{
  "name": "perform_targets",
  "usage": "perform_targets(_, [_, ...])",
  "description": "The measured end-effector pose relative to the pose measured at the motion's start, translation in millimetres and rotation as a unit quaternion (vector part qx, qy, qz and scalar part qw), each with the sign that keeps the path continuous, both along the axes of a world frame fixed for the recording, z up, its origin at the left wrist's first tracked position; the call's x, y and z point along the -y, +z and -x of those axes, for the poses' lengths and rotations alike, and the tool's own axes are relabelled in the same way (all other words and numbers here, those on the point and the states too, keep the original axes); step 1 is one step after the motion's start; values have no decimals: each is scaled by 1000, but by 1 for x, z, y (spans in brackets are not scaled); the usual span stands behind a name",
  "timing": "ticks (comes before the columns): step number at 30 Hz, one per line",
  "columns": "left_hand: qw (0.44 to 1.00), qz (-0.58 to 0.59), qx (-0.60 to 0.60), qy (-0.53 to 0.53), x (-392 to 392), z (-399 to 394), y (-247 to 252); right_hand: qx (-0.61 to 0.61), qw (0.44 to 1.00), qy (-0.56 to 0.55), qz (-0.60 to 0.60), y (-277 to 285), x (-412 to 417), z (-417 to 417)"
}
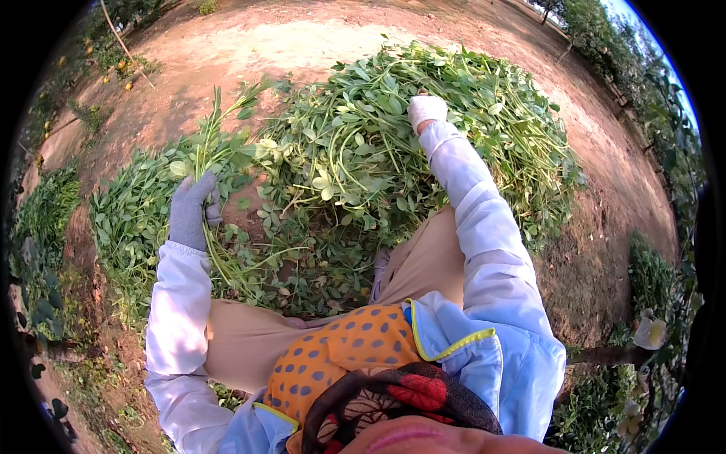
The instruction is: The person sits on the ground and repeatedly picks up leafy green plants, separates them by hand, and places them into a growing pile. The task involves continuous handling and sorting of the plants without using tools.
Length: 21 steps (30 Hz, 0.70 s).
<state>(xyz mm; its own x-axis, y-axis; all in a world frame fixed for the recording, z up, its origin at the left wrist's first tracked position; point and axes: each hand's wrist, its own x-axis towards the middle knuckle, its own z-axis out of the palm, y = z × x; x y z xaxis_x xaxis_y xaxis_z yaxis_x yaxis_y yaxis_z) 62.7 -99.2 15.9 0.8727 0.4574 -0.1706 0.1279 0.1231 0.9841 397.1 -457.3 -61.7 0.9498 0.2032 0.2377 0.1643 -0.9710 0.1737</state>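
My left hand [195,207], in a grey knit glove, is closed around a small bunch of leafy green stems [211,148]. The bunch's leafy tips point away from me, and its lower stalks hang below my fist. In a white glove, my right hand [427,109] is curled at the upper part of a large heap of the same greens [363,122]. Its fingers appear closed on stems there, though the glove hides most of the grip. Beyond my left hand, a lower pile of greens [127,210] lies on the ground.
Loose leaves and stems [317,267] cover the soil between my bent legs [425,261]. Bare earth [272,42] stretches behind the heap. Bushes with yellow-orange fruit or flowers [122,65] stand at the far left, and trees and shrubs [624,51] line the right.
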Motion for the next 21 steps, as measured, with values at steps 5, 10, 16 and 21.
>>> perform_targets(5, [1000,-15,-1,-15,9,3,4,-110,968,138,-176,12,-30,21])
perform_targets(10, [1000,21,11,-20,1,3,-2,-184,843,281,-420,30,-99,111])
perform_targets(16, [996,83,38,-9,27,-7,-8,-269,706,380,-534,37,-149,211])
perform_targets(21, [993,91,65,-41,35,-18,-34,-143,741,487,-440,16,-170,251])
